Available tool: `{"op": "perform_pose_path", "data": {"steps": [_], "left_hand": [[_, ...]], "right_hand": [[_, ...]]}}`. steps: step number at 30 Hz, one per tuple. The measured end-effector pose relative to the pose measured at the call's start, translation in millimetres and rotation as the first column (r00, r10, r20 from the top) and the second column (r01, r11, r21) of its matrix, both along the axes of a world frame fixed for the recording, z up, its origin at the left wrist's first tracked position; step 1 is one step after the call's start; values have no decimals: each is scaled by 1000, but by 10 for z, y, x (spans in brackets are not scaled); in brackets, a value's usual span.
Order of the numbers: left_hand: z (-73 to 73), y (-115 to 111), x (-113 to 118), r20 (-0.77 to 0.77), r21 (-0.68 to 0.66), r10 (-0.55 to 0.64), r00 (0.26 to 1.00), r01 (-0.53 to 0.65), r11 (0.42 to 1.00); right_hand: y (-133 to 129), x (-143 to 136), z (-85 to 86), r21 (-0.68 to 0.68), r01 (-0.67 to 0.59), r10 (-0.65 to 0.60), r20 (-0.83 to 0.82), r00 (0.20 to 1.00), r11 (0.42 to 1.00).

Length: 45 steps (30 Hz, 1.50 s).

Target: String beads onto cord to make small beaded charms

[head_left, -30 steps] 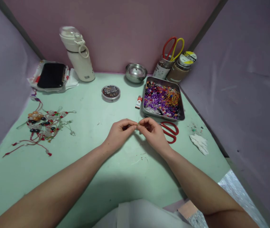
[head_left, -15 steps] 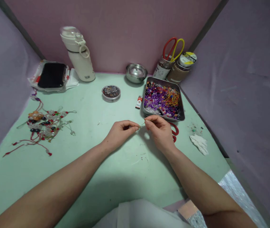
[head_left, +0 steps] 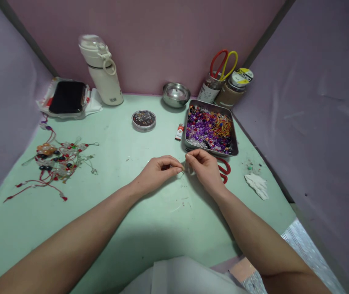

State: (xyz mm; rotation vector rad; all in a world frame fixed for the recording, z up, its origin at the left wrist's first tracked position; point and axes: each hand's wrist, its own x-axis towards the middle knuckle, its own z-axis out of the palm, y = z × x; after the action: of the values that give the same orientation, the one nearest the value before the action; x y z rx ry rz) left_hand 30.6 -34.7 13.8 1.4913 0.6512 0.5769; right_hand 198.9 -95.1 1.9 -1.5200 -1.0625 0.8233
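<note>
The left hand (head_left: 159,170) keeps a tight grip on a thin cord (head_left: 183,168), above the table (head_left: 107,171). The right hand (head_left: 205,168) is pinched narrow beside it; I cannot tell what it holds. Lettering on the jar lid (head_left: 242,76) and lighter (head_left: 179,132) is too unclear to read.

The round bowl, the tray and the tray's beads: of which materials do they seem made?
Bowl: polished metal, perhaps stainless steel, given its bright reflections.
Tray: probably metal too, duller, with a grey sheen along its rim.
Beads: glossy plastic or glass; many shine, some look see-through.
</note>
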Motion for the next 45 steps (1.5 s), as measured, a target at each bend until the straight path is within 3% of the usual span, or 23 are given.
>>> {"op": "perform_pose_path", "data": {"steps": [4, 12, 17, 21, 25, 28, 35, 45], "left_hand": [[43, -19, -5, 30, 48, 22, 999, -23, 999], [16, -36, 8, 111, -41, -33, 993, 38, 998], [-7, -10, 12, 38, -1, 102, 994, -102, 995], [-39, 3, 13, 13, 19, 151, 988, -151, 988], [-56, -8, 18, 29, 14, 184, 983, -184, 983], [-45, -12, 25, 0, 1, 215, 977, -215, 977], [-47, -4, 45, -75, -59, 208, 975, -212, 975], [-54, -25, 68, -58, -112, 212, 976, -217, 970]], "right_hand": [[-13, -25, 17, -32, -77, 80, 126, 989, 997], [-23, -53, 18, -67, -141, 152, 214, 965, 988], [-27, -41, 4, 32, -47, 37, 254, 966, 998], [-40, -97, 22, 68, -52, 50, 24, 998, 996], [-40, -180, 0, 11, -155, 153, -252, 955, 988], [-45, -209, -6, -45, -226, 202, -310, 929, 973], [-78, -207, 17, 12, -119, 119, -21, 993, 993], [-75, -193, 15, 118, -82, 42, 301, 953, 990]]}}
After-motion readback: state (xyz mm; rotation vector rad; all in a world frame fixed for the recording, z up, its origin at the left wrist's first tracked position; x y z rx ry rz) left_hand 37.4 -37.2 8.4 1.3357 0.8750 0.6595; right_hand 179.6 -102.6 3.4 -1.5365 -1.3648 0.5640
